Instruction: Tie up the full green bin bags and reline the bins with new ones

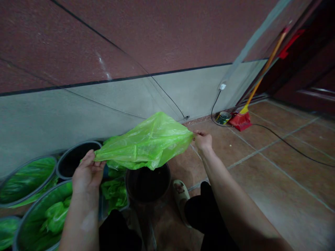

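Note:
A thin, translucent green plastic bag (146, 141) is stretched sideways between my two hands, puffed up in its middle. My left hand (89, 170) pinches its left end, palm turned upward. At the other end, my right hand (203, 141) grips a gathered corner. Directly below the bag stands a dark round bin (148, 200), its mouth partly hidden by the plastic. Left of that bin, more crumpled green plastic (115, 191) sits in a container close to my left wrist.
On the left stand bins lined with green bags (28, 177) and an unlined dark bin (61, 167). A broom (264, 71) leans by the door, beside a red dustpan (240, 121) and a tin (223, 118). A black cable (293, 141) crosses the tiled floor.

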The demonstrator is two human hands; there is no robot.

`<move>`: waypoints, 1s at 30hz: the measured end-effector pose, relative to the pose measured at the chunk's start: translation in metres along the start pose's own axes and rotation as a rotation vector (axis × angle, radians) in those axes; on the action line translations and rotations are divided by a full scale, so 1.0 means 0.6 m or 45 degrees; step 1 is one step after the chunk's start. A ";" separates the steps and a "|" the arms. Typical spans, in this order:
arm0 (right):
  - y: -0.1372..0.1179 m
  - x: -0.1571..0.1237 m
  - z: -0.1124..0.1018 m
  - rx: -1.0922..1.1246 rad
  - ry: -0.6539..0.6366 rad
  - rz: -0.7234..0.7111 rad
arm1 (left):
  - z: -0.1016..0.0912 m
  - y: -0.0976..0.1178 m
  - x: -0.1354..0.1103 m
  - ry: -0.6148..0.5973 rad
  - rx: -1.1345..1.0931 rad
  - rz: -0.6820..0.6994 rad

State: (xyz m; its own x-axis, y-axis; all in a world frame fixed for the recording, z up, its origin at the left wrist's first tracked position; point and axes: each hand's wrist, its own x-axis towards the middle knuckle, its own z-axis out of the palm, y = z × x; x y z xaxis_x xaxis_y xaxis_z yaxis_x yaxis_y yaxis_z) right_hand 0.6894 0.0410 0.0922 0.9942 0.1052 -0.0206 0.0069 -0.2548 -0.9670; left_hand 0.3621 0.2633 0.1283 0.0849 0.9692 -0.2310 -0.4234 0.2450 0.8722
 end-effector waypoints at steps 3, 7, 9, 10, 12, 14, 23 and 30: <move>-0.017 -0.031 0.010 -0.282 0.058 -0.262 | 0.009 -0.016 0.002 0.162 -0.032 0.172; -0.049 -0.134 0.046 -0.285 -0.401 -0.726 | 0.038 -0.061 -0.026 0.001 0.184 0.282; -0.056 -0.188 0.067 -0.352 -0.766 -0.993 | 0.053 -0.076 -0.055 -0.263 0.282 0.138; -0.057 -0.209 0.076 -0.418 -0.891 -1.075 | 0.059 -0.080 -0.071 -0.406 0.310 0.053; -0.054 -0.236 0.088 -0.558 -1.043 -1.147 | 0.066 -0.080 -0.097 -0.692 0.402 -0.060; -0.048 -0.242 0.094 -0.688 -1.084 -1.108 | 0.067 -0.075 -0.110 -0.895 0.518 -0.090; -0.053 -0.183 0.083 -0.976 -0.939 -0.949 | 0.038 -0.074 -0.049 -0.288 0.601 0.211; -0.048 -0.139 0.066 -1.114 -0.567 -0.749 | 0.031 -0.048 -0.025 0.145 0.188 -0.017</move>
State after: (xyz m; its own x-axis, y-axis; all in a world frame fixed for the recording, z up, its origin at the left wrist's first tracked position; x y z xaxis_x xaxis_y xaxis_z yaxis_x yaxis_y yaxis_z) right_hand 0.6018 0.0778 0.1116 0.6872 0.7165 0.1201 0.7043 -0.6167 -0.3516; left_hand 0.3897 0.2424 0.1148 -0.0163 0.9590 -0.2831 -0.2850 0.2669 0.9206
